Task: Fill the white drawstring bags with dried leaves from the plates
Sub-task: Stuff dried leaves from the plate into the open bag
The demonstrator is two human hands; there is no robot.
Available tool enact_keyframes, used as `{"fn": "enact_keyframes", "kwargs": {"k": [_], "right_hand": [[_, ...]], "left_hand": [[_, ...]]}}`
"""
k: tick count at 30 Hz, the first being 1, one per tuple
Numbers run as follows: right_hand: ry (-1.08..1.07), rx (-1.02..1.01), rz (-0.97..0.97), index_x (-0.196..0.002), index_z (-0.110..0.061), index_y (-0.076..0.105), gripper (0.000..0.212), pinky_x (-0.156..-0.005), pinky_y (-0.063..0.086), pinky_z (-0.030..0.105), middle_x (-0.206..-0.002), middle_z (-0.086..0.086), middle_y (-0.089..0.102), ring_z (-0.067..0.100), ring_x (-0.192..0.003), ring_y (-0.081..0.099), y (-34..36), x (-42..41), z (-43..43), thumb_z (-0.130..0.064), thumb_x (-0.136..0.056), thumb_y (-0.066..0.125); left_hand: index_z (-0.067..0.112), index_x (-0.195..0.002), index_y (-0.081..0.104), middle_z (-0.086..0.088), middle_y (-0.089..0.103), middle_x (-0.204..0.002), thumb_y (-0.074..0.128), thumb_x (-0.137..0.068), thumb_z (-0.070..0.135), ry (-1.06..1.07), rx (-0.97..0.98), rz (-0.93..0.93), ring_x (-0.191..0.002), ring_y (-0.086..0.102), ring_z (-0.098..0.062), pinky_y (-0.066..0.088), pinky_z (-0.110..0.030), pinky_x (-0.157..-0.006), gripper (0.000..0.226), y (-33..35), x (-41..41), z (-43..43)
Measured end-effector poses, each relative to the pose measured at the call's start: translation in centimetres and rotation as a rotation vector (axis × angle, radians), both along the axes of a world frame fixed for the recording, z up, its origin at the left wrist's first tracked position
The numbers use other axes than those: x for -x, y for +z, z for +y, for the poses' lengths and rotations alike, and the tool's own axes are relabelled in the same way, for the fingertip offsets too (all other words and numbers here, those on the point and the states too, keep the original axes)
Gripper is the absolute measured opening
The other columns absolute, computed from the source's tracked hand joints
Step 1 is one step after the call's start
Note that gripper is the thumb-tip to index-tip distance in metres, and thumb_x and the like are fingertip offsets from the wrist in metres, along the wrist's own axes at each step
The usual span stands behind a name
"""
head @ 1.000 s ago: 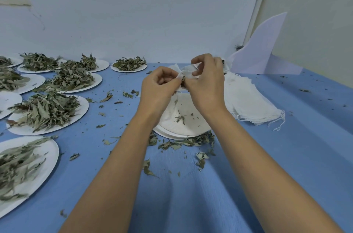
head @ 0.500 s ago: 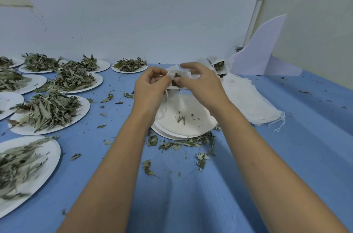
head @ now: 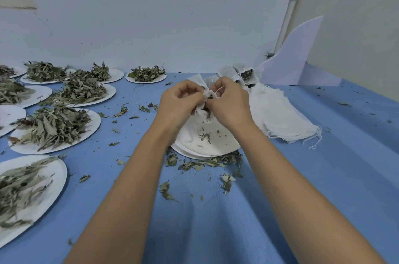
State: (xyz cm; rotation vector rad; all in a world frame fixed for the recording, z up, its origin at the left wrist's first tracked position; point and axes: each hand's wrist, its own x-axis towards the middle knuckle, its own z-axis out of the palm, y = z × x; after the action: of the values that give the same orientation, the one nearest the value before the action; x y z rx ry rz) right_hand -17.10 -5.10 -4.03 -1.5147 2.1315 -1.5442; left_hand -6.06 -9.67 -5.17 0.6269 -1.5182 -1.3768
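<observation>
Bag: a small white bag (head: 201, 112) is held up between both hands, just above a nearly emptied plate (head: 194, 152) out toward the far edge of the tabletop (head: 216, 220); dark leaf shows at its gathered mouth.
Left hand: the left hand (head: 181, 101) has its fingers curled in, pinching the cloth at the neck.
Right hand: the right hand (head: 228, 101) is curled too, pinching the neck along with a thin string (head: 219, 90) that loops up over the knuckles.
Step, as I read it: drawing the filled bag closed.
Risk, leaf in the mouth: bits poking out at the neck could keep it from cinching tight, so it would leak later.
Risk, spill: if either pinch slackens, the mouth could gape and drop leaf onto the plate, or onto the scattered leaves (head: 203, 163) by its near rim.
Risk, string: it looks fine, and a sharp tug might snap it or tear the cloth.
Risk, crushing: the leaf looks brittle, so a hard squeeze would turn it to crumbs.
Risk, forearm: the heaped plates (head: 54, 127) sit along the left edge, and a wide left elbow could knock one.
Nearby: empty bags (head: 280, 116) lie piled just right of the plate, and filled bags (head: 246, 73) sit at the far edge.
</observation>
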Motion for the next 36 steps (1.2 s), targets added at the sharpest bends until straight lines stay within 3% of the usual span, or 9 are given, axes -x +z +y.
{"fn": "enact_keyframes", "kwargs": {"k": [4, 6, 9, 12, 16, 19, 21, 25, 36], "right_hand": [[0.201, -0.052, -0.384, -0.104, -0.01, 0.058, 0.035, -0.069, 0.057, 0.024, -0.084, -0.001, 0.055, 0.014, -0.075, 0.061, 0.3, 0.2, 0.0, -0.014, -0.075, 0.078], [0.242, -0.111, -0.486, -0.114, -0.01, 0.053, 0.046, -0.067, 0.057, 0.02, -0.098, 0.001, 0.059, 0.013, -0.08, 0.065, 0.7, 0.9, 0.2, -0.019, -0.077, 0.078], [0.299, -0.319, -0.24, -0.109, -0.014, 0.061, 0.033, -0.058, 0.052, 0.013, -0.097, -0.002, 0.064, 0.007, -0.074, 0.063, 0.9, 2.0, 0.8, -0.027, -0.081, 0.075], [0.427, -0.479, -0.062, -0.103, -0.017, 0.069, 0.019, -0.062, 0.051, 0.012, -0.096, -0.003, 0.066, 0.005, -0.076, 0.06, 0.5, 2.1, 1.0, -0.019, -0.085, 0.071], [0.416, -0.526, 0.397, -0.125, -0.022, 0.062, 0.037, -0.089, 0.032, 0.017, -0.131, 0.0, 0.055, 0.01, -0.111, 0.047, -0.6, 2.0, 0.3, -0.019, -0.088, 0.066], [0.448, -0.612, 0.512, -0.128, -0.025, 0.059, 0.035, -0.107, 0.018, 0.026, -0.144, -0.003, 0.044, 0.021, -0.132, 0.028, -1.7, 2.0, 0.1, -0.025, -0.094, 0.058], [0.454, -0.588, 0.463, -0.123, -0.021, 0.064, 0.031, -0.109, 0.027, 0.026, -0.138, -0.004, 0.052, 0.017, -0.128, 0.039, -2.1, 2.0, 0.2, -0.022, -0.093, 0.059], [0.376, -0.436, 0.498, -0.102, -0.016, 0.075, 0.018, -0.091, 0.047, 0.023, -0.107, -0.005, 0.07, 0.007, -0.1, 0.061, -2.2, 1.8, 0.4, -0.013, -0.088, 0.064], [0.245, -0.461, 0.555, -0.084, -0.01, 0.07, 0.012, -0.075, 0.054, 0.034, -0.085, 0.001, 0.067, 0.017, -0.084, 0.06, -2.8, 0.6, 0.1, -0.009, -0.08, 0.058]], "left_hand": [[0.021, -0.079, 0.062, 0.006, 0.063, -0.068, 0.064, -0.086, 0.008, 0.226, -0.017, 0.015, -0.055, 0.06, -0.001, 0.051, -0.019, -0.055, 0.016, -0.2, -0.3, -0.6], [0.023, -0.084, 0.06, -0.001, 0.063, -0.081, 0.062, -0.09, 0.011, 0.31, -0.022, 0.026, -0.062, 0.062, -0.006, 0.055, -0.025, -0.061, 0.013, -0.4, -0.5, -1.0], [0.02, -0.09, 0.06, -0.009, 0.065, -0.092, 0.057, -0.092, 0.008, 0.391, -0.075, 0.051, -0.073, 0.063, -0.017, 0.056, -0.033, -0.07, 0.012, -0.5, -0.7, -1.2], [0.015, -0.096, 0.061, -0.007, 0.063, -0.088, 0.054, -0.092, 0.006, 0.392, -0.082, 0.06, -0.07, 0.062, -0.015, 0.054, -0.024, -0.062, 0.012, -0.6, -0.6, -1.2], [0.014, -0.098, 0.06, 0.0, 0.059, -0.08, 0.054, -0.093, 0.006, 0.398, -0.101, 0.096, -0.063, 0.061, -0.006, 0.052, -0.019, -0.058, 0.011, -0.6, -0.7, -1.1], [0.013, -0.097, 0.06, 0.002, 0.057, -0.076, 0.055, -0.093, 0.005, 0.402, -0.105, 0.121, -0.052, 0.058, 0.003, 0.052, -0.017, -0.057, 0.01, -0.4, -0.7, -1.1], [0.016, -0.093, 0.061, 0.002, 0.057, -0.076, 0.055, -0.092, 0.006, 0.405, -0.112, 0.126, -0.051, 0.058, 0.003, 0.052, -0.018, -0.056, 0.011, -0.3, -0.8, -1.1], [0.018, -0.089, 0.06, 0.0, 0.058, -0.079, 0.056, -0.092, 0.006, 0.398, -0.118, 0.146, -0.052, 0.059, 0.003, 0.052, -0.016, -0.055, 0.013, -0.1, -0.9, -1.0], [0.02, -0.084, 0.065, 0.002, 0.063, -0.077, 0.064, -0.088, 0.01, 0.383, -0.049, 0.074, -0.056, 0.06, 0.004, 0.055, -0.02, -0.062, 0.011, -0.1, -0.3, -0.4]]}}
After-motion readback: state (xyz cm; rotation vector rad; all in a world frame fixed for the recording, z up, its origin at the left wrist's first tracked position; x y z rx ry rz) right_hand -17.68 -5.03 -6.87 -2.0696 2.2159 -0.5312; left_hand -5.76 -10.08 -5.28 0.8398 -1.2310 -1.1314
